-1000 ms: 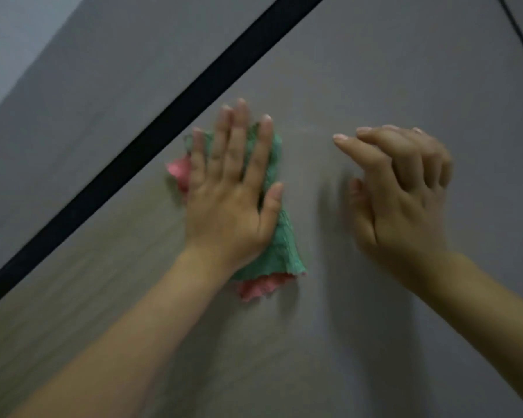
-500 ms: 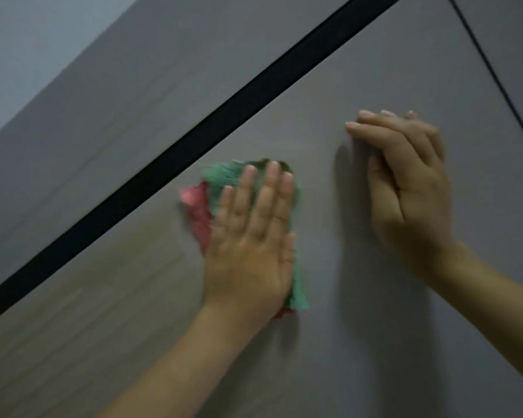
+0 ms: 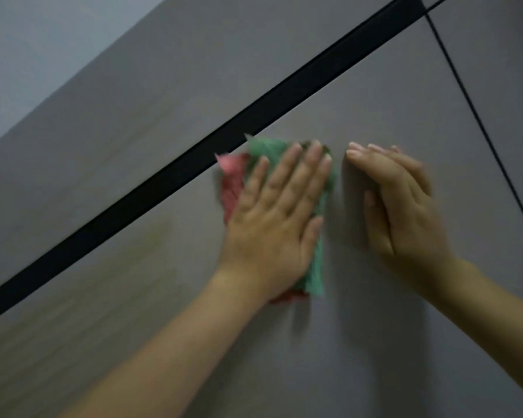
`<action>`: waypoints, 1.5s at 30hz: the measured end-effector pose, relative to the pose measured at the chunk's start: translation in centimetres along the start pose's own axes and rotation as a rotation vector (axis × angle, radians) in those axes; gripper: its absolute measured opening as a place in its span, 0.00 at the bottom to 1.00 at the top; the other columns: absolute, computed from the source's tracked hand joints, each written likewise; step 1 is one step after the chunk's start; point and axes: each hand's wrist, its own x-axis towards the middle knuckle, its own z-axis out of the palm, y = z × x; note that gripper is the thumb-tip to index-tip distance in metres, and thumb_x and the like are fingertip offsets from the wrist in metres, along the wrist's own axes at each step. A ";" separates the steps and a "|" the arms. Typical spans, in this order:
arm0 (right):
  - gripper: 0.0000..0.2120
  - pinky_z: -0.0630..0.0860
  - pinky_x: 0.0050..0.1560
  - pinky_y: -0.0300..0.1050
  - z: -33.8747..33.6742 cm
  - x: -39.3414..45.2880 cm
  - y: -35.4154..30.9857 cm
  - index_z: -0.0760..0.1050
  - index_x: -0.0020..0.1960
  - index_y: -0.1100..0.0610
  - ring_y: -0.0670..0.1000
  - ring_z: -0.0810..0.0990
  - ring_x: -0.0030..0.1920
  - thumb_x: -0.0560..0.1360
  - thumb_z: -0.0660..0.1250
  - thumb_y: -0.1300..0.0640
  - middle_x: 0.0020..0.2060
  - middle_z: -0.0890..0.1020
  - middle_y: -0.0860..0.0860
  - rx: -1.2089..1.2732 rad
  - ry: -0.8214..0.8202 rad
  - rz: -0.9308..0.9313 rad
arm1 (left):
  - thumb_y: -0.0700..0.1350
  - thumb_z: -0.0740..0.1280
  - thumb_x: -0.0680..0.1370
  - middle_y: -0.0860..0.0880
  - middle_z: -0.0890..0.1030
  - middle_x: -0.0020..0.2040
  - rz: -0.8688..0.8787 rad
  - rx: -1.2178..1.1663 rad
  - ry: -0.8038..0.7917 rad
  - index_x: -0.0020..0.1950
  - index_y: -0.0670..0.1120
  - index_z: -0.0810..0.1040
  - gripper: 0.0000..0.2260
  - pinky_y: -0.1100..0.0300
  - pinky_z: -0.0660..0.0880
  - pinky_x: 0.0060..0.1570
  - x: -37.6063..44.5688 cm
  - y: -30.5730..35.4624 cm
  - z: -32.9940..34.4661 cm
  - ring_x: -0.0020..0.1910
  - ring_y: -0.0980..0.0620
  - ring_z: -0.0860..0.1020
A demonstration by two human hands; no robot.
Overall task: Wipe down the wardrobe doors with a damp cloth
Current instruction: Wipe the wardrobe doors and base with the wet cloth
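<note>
We see two bare hands on a grey wardrobe door (image 3: 375, 342). The left hand (image 3: 277, 224) lies flat on a cloth (image 3: 316, 267), with its fingers straight and close together. It presses the cloth against the door. The grip is open and flat, so the hand does not curl round the cloth at all.

The cloth is green and pink. The green part peeks out above the fingertips and down the right side of the hand. The pink part (image 3: 231, 179) sticks out on the left of the hand, and a little bit shows below the wrist. The top of the cloth touches a thick black strip (image 3: 169, 179) that runs slanted across the wardrobe.

The right hand (image 3: 403, 206) is just beside the cloth, on the same door. Its fingers are straight and lie against the door, with the thumb tucked under. It holds nothing, so its grip is open too.

A thin dark line (image 3: 477, 122) runs down the door on the far right. In the top left corner we see a pale wall (image 3: 43, 40). The picture is a bit blurry around the hands.
</note>
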 end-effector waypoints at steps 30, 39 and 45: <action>0.19 0.61 0.68 0.52 2.4 4.6 -0.7 0.68 0.68 0.56 0.58 0.69 0.60 0.77 0.59 0.55 0.61 0.69 0.56 -0.287 0.080 -0.127 | 0.51 0.51 0.80 0.43 0.52 0.78 -0.223 0.107 0.013 0.77 0.40 0.51 0.28 0.46 0.45 0.75 2.7 -6.3 -2.2 0.77 0.45 0.49; 0.21 0.60 0.71 0.59 5.9 10.9 -1.7 0.68 0.71 0.60 0.61 0.66 0.67 0.81 0.55 0.54 0.65 0.73 0.61 -0.358 -0.017 -0.183 | 0.51 0.50 0.80 0.44 0.52 0.78 -0.339 0.127 0.086 0.78 0.42 0.51 0.28 0.51 0.43 0.74 4.8 -13.9 -4.5 0.77 0.48 0.48; 0.21 0.58 0.72 0.59 6.0 11.0 -1.8 0.66 0.71 0.60 0.62 0.64 0.67 0.81 0.54 0.52 0.66 0.66 0.60 -0.407 -0.016 -0.183 | 0.51 0.50 0.80 0.43 0.50 0.78 -0.220 0.111 0.008 0.77 0.41 0.48 0.29 0.45 0.47 0.75 0.9 -11.2 -3.5 0.77 0.44 0.49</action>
